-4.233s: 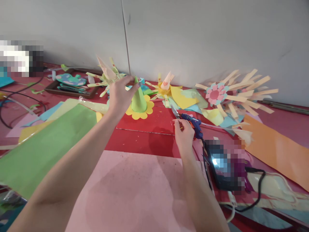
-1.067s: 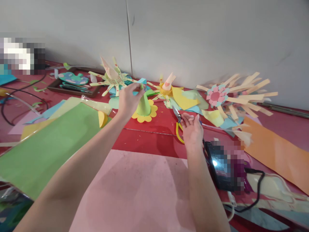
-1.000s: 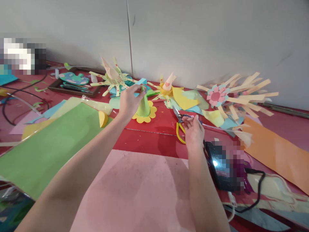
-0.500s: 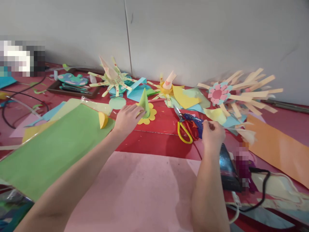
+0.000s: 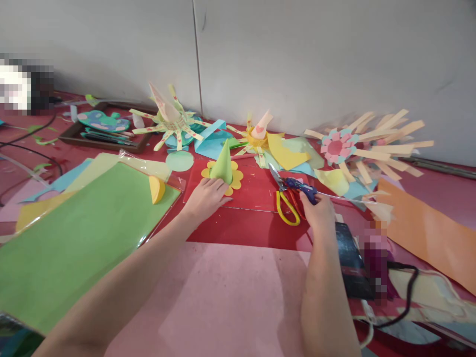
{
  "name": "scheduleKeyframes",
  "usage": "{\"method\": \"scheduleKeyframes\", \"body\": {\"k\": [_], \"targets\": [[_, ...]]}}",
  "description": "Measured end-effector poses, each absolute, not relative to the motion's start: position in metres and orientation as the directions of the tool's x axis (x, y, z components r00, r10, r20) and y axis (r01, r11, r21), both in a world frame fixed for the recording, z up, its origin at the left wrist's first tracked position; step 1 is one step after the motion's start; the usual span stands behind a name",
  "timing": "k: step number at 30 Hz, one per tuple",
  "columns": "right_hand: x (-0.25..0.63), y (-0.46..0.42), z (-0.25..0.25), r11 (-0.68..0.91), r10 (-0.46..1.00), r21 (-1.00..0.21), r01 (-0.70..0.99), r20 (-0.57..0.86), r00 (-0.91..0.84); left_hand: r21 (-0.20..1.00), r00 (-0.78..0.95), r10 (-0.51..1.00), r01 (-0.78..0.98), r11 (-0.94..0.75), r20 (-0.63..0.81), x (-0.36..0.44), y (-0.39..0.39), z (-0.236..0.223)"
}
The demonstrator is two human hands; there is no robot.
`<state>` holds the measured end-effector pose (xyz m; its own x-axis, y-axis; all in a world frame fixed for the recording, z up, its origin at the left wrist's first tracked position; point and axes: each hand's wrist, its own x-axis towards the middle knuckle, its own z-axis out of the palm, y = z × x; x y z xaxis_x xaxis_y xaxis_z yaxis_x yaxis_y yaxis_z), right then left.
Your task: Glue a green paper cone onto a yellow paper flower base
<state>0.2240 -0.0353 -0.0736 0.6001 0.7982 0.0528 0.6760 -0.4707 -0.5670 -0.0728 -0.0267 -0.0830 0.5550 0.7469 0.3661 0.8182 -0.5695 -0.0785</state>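
A light green paper cone (image 5: 222, 163) stands upright in the middle of a yellow paper flower (image 5: 236, 177), which rests on a red card (image 5: 256, 183). At the front of the flower is my left hand (image 5: 206, 198), its fingertips against the cone's base and its thumb apart near the front petals. My right hand (image 5: 320, 210) is wrapped round a blue glue gun (image 5: 307, 189), with a clear glue stick trailing out to the right. Scissors with yellow and red handles (image 5: 287, 208) lie beside the gun's nozzle.
A pink sheet (image 5: 238, 297) covers the front. Packed green paper (image 5: 92, 233) with a folded yellow piece (image 5: 157, 189) lies left. Paper flower crafts (image 5: 334, 147) and scraps line the wall. A dark tray (image 5: 107, 142) holds pencils. Right are a black device (image 5: 353, 263), cables and orange paper (image 5: 427, 223).
My left hand has moved from the cone's side down to the flower's front. My right hand has come slightly lower and left, and more of the glue gun shows.
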Motion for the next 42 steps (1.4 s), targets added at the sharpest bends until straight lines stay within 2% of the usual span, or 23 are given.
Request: {"method": "scheduleKeyframes", "body": {"k": [11,15,19,22,30,36,42], "targets": [[0.218,-0.030,-0.077,-0.557,0.777,-0.467,0.687,-0.001,0.629,0.006,0.472,0.824,0.867,-0.499,0.314,-0.075,-0.031,-0.085],[0.213,-0.031,-0.072,-0.525,0.738,-0.533,0.663,0.103,0.667,0.035,0.469,0.847,0.870,-0.492,0.248,-0.074,-0.035,-0.084],[0.206,-0.032,-0.065,-0.409,0.653,-0.642,0.648,0.291,0.699,0.039,0.471,0.856,0.872,-0.489,0.213,-0.075,-0.037,-0.084],[0.202,-0.034,-0.063,-0.328,0.627,-0.678,0.658,0.365,0.688,0.038,0.475,0.855,0.869,-0.493,0.209,-0.078,-0.036,-0.084],[0.198,-0.034,-0.067,-0.193,0.668,-0.633,0.750,0.475,0.573,0.023,0.501,0.797,0.842,-0.539,0.338,-0.082,-0.033,-0.082],[0.193,-0.035,-0.067,-0.190,0.682,-0.643,0.742,0.457,0.570,0.042,0.455,0.831,0.869,-0.493,0.319,-0.081,-0.035,-0.079],[0.193,-0.035,-0.068,-0.174,0.692,-0.662,0.729,0.444,0.569,-0.030,0.458,0.833,0.881,-0.473,0.310,-0.085,-0.037,-0.074]]}}
